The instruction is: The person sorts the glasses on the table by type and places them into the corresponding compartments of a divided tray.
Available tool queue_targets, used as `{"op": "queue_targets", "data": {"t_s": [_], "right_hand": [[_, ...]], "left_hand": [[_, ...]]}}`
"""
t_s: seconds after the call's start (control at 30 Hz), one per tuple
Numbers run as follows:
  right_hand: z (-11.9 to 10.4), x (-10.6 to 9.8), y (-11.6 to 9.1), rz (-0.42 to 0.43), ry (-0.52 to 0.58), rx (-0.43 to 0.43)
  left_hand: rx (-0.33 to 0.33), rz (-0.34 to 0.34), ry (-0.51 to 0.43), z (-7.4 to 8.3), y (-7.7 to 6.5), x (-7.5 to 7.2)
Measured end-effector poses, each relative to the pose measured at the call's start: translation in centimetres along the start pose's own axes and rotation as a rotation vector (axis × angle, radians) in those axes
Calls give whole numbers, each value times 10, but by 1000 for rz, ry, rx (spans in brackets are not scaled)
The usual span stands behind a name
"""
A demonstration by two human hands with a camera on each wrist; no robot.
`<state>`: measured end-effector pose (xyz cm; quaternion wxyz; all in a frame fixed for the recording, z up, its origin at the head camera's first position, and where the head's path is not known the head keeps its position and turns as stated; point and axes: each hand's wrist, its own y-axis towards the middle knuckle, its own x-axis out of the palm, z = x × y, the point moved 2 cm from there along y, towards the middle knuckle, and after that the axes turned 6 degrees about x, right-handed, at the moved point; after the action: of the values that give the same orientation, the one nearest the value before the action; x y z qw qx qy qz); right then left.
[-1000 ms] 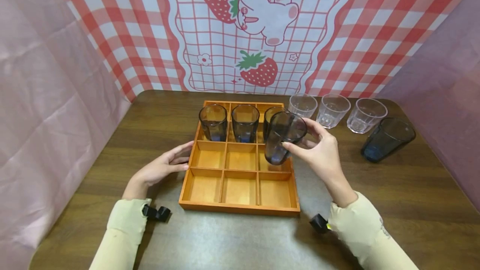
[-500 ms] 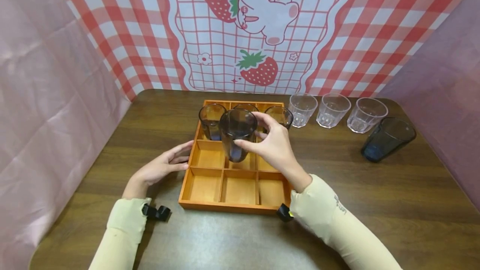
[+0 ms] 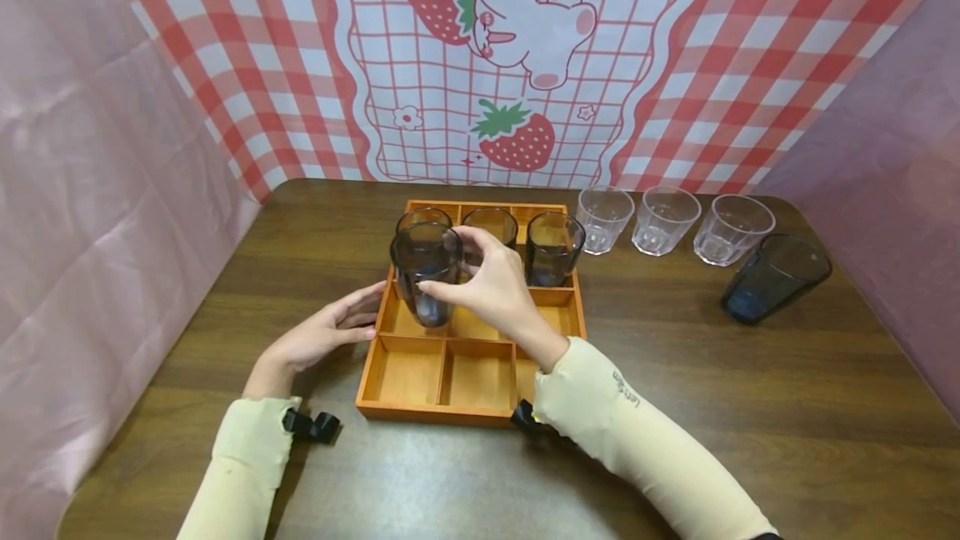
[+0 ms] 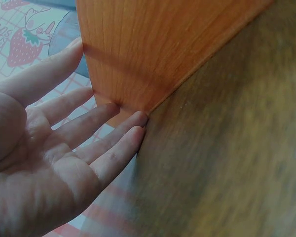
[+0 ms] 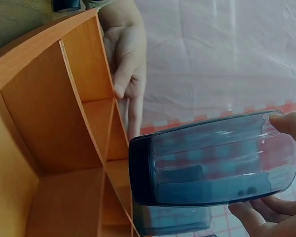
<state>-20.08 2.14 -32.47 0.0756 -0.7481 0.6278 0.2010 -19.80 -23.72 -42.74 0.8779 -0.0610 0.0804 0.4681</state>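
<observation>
In the head view my right hand pinches a dark tinted drinking glass between thumb and fingers. The glass is upright over the left compartment of the middle row of a divided wooden tray. Seen from the right wrist, the thick base of the held glass points at the tray dividers. Straight fingers of my left hand touch the tray's left side; the left wrist view shows fingertips at that wooden wall. Behind, three dark glasses stand in the tray's back row, the left one partly hidden.
Three clear glasses stand in a line on the wooden table at the back right. A dark glass is close in front of them. Checkered cloth hangs behind the table, with pink cloth at the left.
My right hand has carried the held dark glass leftward across the tray, from the right column past the middle to the left column. The left hand has stayed in place.
</observation>
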Motion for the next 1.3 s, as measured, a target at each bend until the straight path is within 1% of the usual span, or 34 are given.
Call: {"op": "queue_targets", "data": {"t_s": [0.17, 0.33, 0.57, 0.8, 0.97, 1.13, 1.3], "right_hand": [[2, 10, 2, -2, -54, -12], [6, 16, 2, -26, -76, -16], [10, 19, 1, -29, -95, -10], [13, 20, 1, -15, -172, -3], [19, 23, 1, -34, -210, 25], [23, 25, 2, -48, -223, 70], [23, 27, 2, -77, -239, 89]], "left_hand": [[-3, 1, 6, 1, 0, 1], [-3, 4, 22, 2, 0, 1], [-5, 5, 20, 2, 0, 1], [-36, 21, 14, 3, 0, 2], [-17, 8, 35, 2, 1, 2], [-10, 7, 34, 0, 1, 1], [-2, 11, 26, 0, 1, 2]]}}
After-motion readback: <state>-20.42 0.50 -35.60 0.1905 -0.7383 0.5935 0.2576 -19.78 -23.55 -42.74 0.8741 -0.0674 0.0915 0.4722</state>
